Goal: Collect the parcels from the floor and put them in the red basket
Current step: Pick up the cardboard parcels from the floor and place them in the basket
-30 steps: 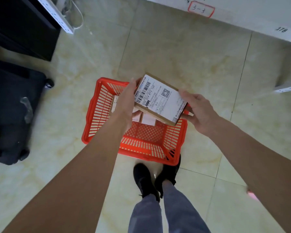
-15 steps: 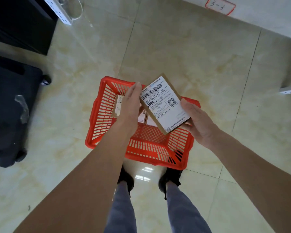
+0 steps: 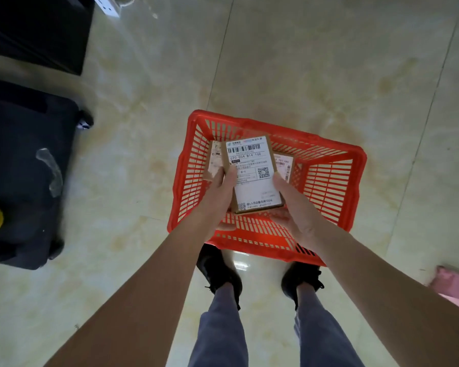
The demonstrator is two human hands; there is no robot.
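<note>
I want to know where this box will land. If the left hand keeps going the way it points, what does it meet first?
Probably the parcel already in the basket, just ahead of the left hand; depth is hard to judge from above.

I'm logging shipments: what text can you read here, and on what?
"070 054 B14 160": label of the parcel held by both hands over the red basket.
"B14": same label, lower.
Remaining print there, and labels on the two parcels in the basket: too small or blurred.
</note>
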